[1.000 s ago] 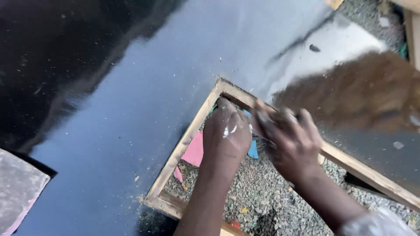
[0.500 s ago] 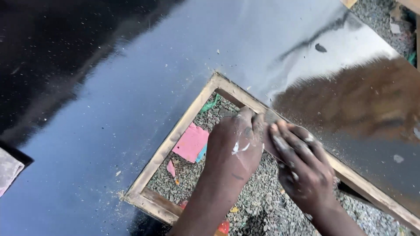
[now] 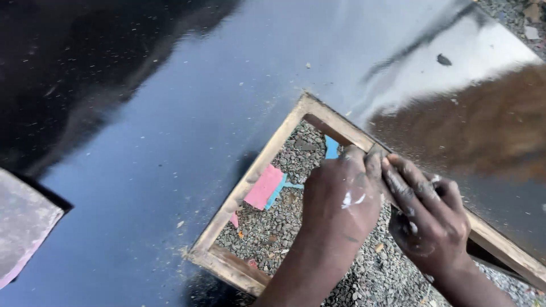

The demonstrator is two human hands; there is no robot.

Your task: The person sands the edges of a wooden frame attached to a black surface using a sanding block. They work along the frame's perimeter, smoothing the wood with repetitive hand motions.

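The wooden frame (image 3: 259, 176) is set into a cut in the shiny black board (image 3: 142, 142), over gravel (image 3: 273, 227). Its far rail is pressed by the left hand (image 3: 341, 199) and right hand (image 3: 429, 219), fingers curled on it. A steady push seems needed.

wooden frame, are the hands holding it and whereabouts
Both the left hand and the right hand press on the wooden frame's upper rail; a closed grip cannot be told.
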